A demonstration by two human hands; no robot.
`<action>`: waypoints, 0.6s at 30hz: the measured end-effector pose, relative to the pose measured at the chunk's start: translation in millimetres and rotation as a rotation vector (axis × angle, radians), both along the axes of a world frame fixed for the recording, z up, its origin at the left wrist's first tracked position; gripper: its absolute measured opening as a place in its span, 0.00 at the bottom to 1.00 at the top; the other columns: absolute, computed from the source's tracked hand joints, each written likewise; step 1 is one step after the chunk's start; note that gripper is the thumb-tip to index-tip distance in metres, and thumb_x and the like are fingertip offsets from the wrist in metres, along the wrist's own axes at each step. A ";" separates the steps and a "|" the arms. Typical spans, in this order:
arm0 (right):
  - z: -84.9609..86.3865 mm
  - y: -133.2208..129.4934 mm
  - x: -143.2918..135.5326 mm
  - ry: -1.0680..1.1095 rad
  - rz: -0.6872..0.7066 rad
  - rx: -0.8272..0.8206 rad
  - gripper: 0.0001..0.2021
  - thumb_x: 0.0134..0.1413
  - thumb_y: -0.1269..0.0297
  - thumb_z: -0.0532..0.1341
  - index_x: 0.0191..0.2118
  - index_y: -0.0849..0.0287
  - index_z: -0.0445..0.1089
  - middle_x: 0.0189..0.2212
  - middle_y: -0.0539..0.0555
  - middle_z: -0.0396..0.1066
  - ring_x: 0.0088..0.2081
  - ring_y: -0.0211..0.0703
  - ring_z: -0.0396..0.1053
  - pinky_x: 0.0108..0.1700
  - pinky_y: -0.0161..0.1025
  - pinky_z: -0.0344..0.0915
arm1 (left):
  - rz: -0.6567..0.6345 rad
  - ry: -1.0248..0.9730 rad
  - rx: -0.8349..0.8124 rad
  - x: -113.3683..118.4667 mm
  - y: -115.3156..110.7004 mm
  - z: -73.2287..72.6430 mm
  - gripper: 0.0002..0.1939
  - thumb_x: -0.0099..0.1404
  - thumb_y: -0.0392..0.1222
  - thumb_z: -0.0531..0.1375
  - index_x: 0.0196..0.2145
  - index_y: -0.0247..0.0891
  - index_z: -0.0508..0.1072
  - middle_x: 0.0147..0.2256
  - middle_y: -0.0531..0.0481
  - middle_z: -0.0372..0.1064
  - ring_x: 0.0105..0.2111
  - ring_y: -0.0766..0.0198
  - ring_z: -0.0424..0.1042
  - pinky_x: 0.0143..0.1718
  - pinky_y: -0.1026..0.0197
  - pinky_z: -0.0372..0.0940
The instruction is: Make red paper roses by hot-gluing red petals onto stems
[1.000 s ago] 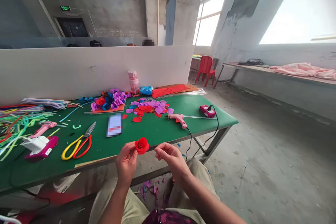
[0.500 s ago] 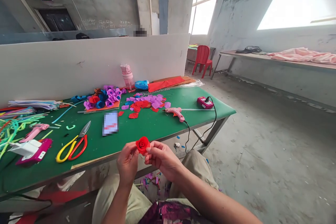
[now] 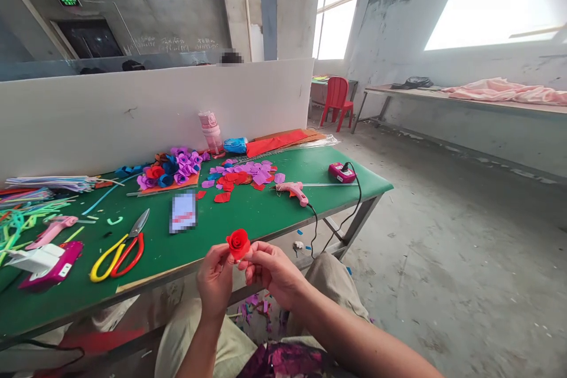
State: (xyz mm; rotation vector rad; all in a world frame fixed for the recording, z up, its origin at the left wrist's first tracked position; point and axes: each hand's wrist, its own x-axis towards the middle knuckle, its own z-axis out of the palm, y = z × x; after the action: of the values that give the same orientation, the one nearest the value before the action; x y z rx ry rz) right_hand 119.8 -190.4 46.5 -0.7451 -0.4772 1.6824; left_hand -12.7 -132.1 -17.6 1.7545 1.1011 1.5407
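A red paper rose [image 3: 238, 243] with spiralled petals is held up between my two hands, just off the table's front edge and above my lap. My left hand [image 3: 215, 277] pinches it from the left at its base. From the right, the thumb and fingers of my right hand [image 3: 270, 269] close on its lower side. The fingers hide the underside of the rose. Beyond it on the green table [image 3: 261, 212] lie loose red and purple paper petals [image 3: 241, 177] and a pink glue gun [image 3: 293, 192].
Scissors [image 3: 121, 245] with yellow and red handles lie left, beside a phone [image 3: 183, 211]. Finished paper flowers [image 3: 177, 166] are piled behind. A power socket [image 3: 342, 172] with a black cord sits at the right end. A pink bottle [image 3: 211, 132] stands by the white partition [image 3: 155, 112].
The rose is raised slightly and turned a little in my fingers. My right fingers have shifted lower on it. The whole view has swung slightly to the right.
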 end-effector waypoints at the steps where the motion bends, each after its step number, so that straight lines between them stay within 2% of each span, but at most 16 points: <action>1: 1.3 -0.6 0.3 0.004 0.002 -0.007 0.11 0.39 0.64 0.67 0.27 0.62 0.65 0.24 0.50 0.72 0.18 0.29 0.64 0.24 0.29 0.61 | -0.016 -0.012 -0.002 0.0 0.1 -0.4 0.04 0.58 0.40 0.61 0.31 0.39 0.74 0.31 0.50 0.72 0.32 0.62 0.71 0.35 0.61 0.66; 5: 2.7 -1.1 0.6 -0.003 0.005 -0.017 0.11 0.38 0.63 0.67 0.29 0.63 0.68 0.26 0.49 0.71 0.19 0.29 0.63 0.23 0.30 0.62 | -0.057 -0.029 -0.022 0.0 -1.6 0.7 0.04 0.59 0.40 0.60 0.32 0.39 0.74 0.32 0.49 0.72 0.33 0.62 0.70 0.37 0.61 0.65; 10: -0.9 1.3 0.9 -0.031 -0.116 -0.051 0.13 0.37 0.64 0.68 0.32 0.60 0.67 0.21 0.45 0.67 0.19 0.30 0.62 0.24 0.30 0.61 | -0.046 -0.002 -0.043 -0.1 -5.3 4.1 0.04 0.60 0.40 0.59 0.33 0.40 0.73 0.31 0.51 0.71 0.29 0.65 0.69 0.32 0.63 0.65; 18: -0.9 -2.4 -0.2 0.016 -0.034 -0.010 0.12 0.37 0.62 0.68 0.24 0.61 0.65 0.16 0.47 0.66 0.18 0.30 0.60 0.26 0.30 0.59 | -0.048 0.005 -0.038 -1.1 -3.9 1.2 0.05 0.59 0.42 0.60 0.31 0.39 0.74 0.32 0.51 0.71 0.32 0.63 0.69 0.35 0.62 0.65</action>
State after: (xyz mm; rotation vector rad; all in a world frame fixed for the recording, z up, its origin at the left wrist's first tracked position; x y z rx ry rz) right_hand 119.6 -192.9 45.6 -0.7423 -0.4429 1.6593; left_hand -13.8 -136.0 -16.4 1.7474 1.0761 1.4780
